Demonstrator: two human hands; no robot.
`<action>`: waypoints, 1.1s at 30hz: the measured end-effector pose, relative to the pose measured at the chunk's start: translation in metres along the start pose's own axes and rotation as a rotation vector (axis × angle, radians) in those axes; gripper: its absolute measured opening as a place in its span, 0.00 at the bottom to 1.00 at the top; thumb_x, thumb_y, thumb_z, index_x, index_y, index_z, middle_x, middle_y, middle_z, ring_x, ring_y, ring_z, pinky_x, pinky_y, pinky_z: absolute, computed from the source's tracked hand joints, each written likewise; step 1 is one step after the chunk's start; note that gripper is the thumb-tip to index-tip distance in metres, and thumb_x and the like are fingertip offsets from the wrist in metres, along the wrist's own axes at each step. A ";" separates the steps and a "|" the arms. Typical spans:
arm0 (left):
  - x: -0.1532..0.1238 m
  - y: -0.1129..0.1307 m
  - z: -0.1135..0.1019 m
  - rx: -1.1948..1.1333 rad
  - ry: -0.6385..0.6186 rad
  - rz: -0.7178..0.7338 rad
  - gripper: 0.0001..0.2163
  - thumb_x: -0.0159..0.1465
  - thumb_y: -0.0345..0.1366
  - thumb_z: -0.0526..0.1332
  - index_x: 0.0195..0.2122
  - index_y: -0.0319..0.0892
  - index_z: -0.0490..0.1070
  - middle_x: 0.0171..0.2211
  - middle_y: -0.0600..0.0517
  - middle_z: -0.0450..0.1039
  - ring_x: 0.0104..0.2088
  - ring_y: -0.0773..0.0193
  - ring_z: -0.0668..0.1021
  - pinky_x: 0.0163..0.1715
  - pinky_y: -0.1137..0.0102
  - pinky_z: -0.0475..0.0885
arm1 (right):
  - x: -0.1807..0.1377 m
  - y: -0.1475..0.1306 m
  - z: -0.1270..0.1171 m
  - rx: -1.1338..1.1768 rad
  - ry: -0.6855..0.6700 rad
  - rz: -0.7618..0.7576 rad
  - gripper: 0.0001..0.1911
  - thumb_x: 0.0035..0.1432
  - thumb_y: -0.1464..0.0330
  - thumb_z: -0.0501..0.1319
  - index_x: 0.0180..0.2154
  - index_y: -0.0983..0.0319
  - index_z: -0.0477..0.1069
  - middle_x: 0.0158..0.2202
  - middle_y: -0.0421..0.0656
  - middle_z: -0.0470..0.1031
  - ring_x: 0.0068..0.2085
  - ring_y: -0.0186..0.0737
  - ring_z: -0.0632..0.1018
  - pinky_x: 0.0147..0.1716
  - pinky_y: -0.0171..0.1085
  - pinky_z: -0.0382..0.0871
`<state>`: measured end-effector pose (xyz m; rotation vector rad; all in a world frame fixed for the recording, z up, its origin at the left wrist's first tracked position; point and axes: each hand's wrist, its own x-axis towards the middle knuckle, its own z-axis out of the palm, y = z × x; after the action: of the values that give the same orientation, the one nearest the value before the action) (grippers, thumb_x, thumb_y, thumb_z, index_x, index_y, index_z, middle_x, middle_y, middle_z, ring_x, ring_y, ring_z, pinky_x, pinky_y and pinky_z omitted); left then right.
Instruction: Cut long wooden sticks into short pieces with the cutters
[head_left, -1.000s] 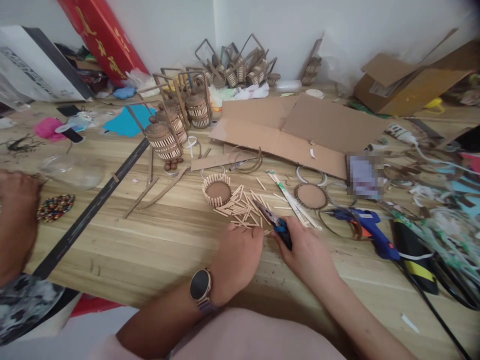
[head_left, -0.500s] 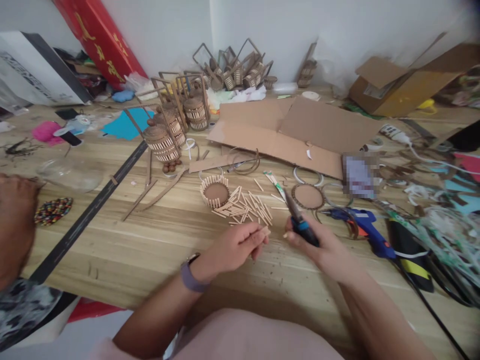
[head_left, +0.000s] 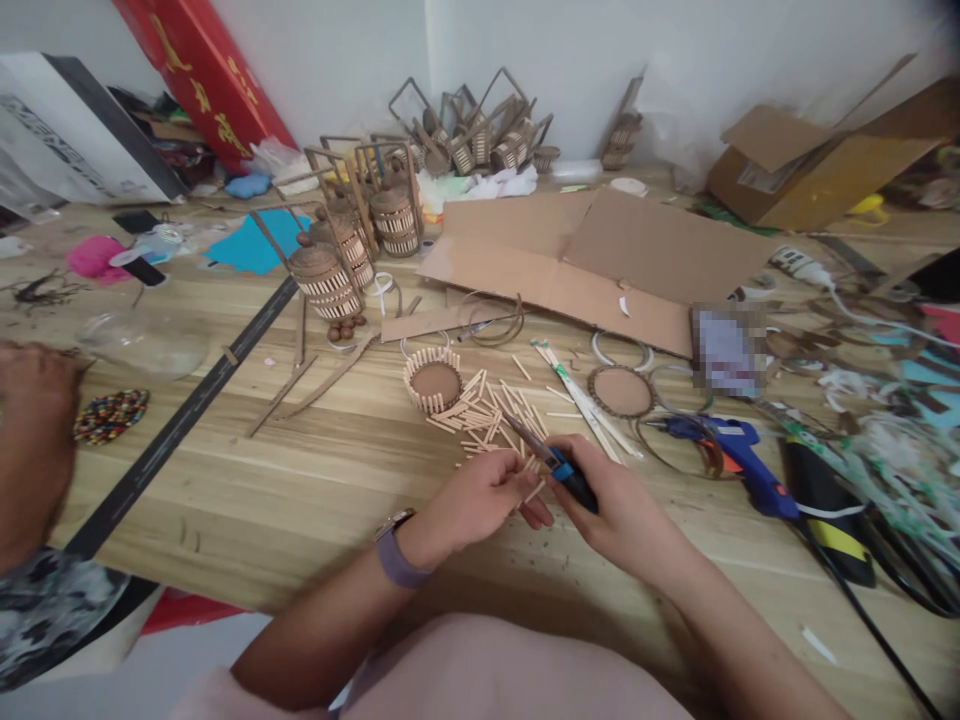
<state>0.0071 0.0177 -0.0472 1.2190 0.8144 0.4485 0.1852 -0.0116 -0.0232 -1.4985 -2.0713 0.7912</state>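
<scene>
My left hand (head_left: 491, 500), with a watch on its wrist, is closed around thin wooden sticks (head_left: 535, 491). My right hand (head_left: 611, 500) grips a knife-like cutter (head_left: 574, 480) with a black and blue handle; its pointed grey metal end lies across my left fingertips, toward the stick pile. Whether the blade touches a stick cannot be made out. Just beyond my hands is the pile of short sticks (head_left: 517, 400). Behind it on the left stands a round brown base (head_left: 436, 383) ringed with upright sticks. A second round base (head_left: 622, 391) has a dark rim without sticks.
To the right lie a blue glue gun (head_left: 742, 460) and tangled strips. Longer skewers (head_left: 589, 405) lie before the second base. Flattened cardboard (head_left: 555, 270) and small lidded baskets (head_left: 326, 280) stand farther back. Another person's hand (head_left: 34, 440) rests at left near colourful beads (head_left: 112, 415).
My right hand has brought the cutter left, up to my left hand. My left fingers have loosened slightly, and more of the skewers behind now shows.
</scene>
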 end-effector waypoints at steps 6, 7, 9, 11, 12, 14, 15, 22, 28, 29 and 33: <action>0.001 -0.004 0.000 -0.086 -0.078 -0.047 0.25 0.57 0.61 0.59 0.32 0.40 0.66 0.24 0.50 0.75 0.27 0.62 0.77 0.32 0.68 0.68 | -0.001 -0.004 -0.001 0.016 -0.049 -0.022 0.18 0.57 0.74 0.53 0.50 0.59 0.61 0.43 0.48 0.79 0.43 0.44 0.80 0.40 0.41 0.73; 0.001 -0.004 0.000 -0.092 -0.101 -0.058 0.24 0.57 0.60 0.59 0.31 0.40 0.67 0.24 0.50 0.75 0.27 0.62 0.77 0.31 0.69 0.67 | -0.001 -0.004 -0.001 0.027 -0.060 -0.027 0.18 0.57 0.74 0.53 0.50 0.58 0.61 0.44 0.47 0.79 0.43 0.44 0.80 0.41 0.41 0.73; 0.000 -0.002 -0.001 -0.114 -0.154 -0.084 0.24 0.56 0.60 0.61 0.29 0.40 0.67 0.25 0.50 0.75 0.27 0.63 0.77 0.31 0.70 0.65 | -0.001 -0.004 -0.002 0.057 -0.095 -0.026 0.18 0.59 0.74 0.53 0.50 0.58 0.61 0.43 0.46 0.79 0.42 0.42 0.81 0.40 0.39 0.73; -0.001 0.001 -0.001 -0.153 -0.188 -0.109 0.24 0.53 0.60 0.63 0.28 0.40 0.67 0.24 0.51 0.75 0.27 0.63 0.77 0.31 0.70 0.65 | -0.002 -0.002 -0.002 0.079 -0.106 -0.034 0.17 0.60 0.73 0.53 0.51 0.58 0.61 0.44 0.45 0.79 0.42 0.42 0.81 0.41 0.39 0.74; -0.001 0.002 -0.001 -0.177 -0.186 -0.115 0.25 0.52 0.60 0.64 0.28 0.40 0.67 0.24 0.51 0.75 0.27 0.63 0.76 0.31 0.70 0.65 | -0.002 -0.001 -0.002 0.079 -0.082 -0.055 0.16 0.61 0.73 0.54 0.51 0.57 0.61 0.46 0.46 0.78 0.45 0.42 0.80 0.43 0.41 0.74; -0.001 0.005 -0.001 -0.223 -0.142 -0.108 0.26 0.51 0.61 0.65 0.28 0.39 0.68 0.25 0.51 0.74 0.27 0.63 0.76 0.32 0.70 0.65 | -0.001 0.002 -0.001 0.051 0.035 -0.113 0.16 0.62 0.71 0.55 0.52 0.57 0.62 0.53 0.50 0.73 0.54 0.46 0.75 0.51 0.46 0.71; -0.001 0.005 0.000 -0.252 -0.099 -0.096 0.26 0.51 0.61 0.65 0.28 0.38 0.69 0.25 0.51 0.74 0.28 0.64 0.76 0.32 0.70 0.65 | -0.001 0.003 0.000 0.028 0.106 -0.138 0.16 0.62 0.69 0.56 0.52 0.57 0.61 0.56 0.52 0.69 0.58 0.48 0.71 0.54 0.49 0.68; 0.005 -0.002 0.006 -0.482 0.103 -0.071 0.21 0.49 0.51 0.71 0.32 0.37 0.72 0.28 0.51 0.74 0.27 0.65 0.74 0.28 0.72 0.65 | -0.005 -0.001 0.020 -0.098 0.222 -0.101 0.31 0.52 0.64 0.68 0.55 0.55 0.59 0.57 0.53 0.61 0.61 0.57 0.66 0.55 0.58 0.66; 0.007 -0.004 0.016 -0.528 0.100 -0.035 0.19 0.49 0.49 0.71 0.31 0.36 0.73 0.29 0.49 0.76 0.34 0.59 0.78 0.40 0.66 0.69 | -0.004 0.003 0.029 -0.169 0.295 -0.140 0.30 0.55 0.64 0.67 0.56 0.55 0.59 0.55 0.54 0.61 0.58 0.57 0.69 0.52 0.57 0.69; 0.007 -0.004 0.017 -0.517 0.110 -0.036 0.20 0.50 0.49 0.71 0.31 0.36 0.73 0.30 0.49 0.76 0.36 0.59 0.78 0.41 0.66 0.69 | -0.004 0.004 0.029 -0.174 0.296 -0.143 0.30 0.55 0.64 0.67 0.56 0.55 0.59 0.55 0.54 0.61 0.58 0.57 0.69 0.52 0.57 0.69; 0.003 -0.001 0.015 -0.428 0.124 -0.011 0.22 0.50 0.53 0.70 0.32 0.37 0.72 0.31 0.49 0.76 0.35 0.58 0.78 0.39 0.66 0.69 | -0.006 0.003 0.024 -0.087 0.262 -0.088 0.29 0.54 0.61 0.67 0.55 0.57 0.62 0.54 0.53 0.64 0.57 0.56 0.70 0.52 0.55 0.69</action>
<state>0.0201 0.0101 -0.0477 0.7950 0.7808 0.6573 0.1733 -0.0214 -0.0429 -1.4586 -1.9795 0.4501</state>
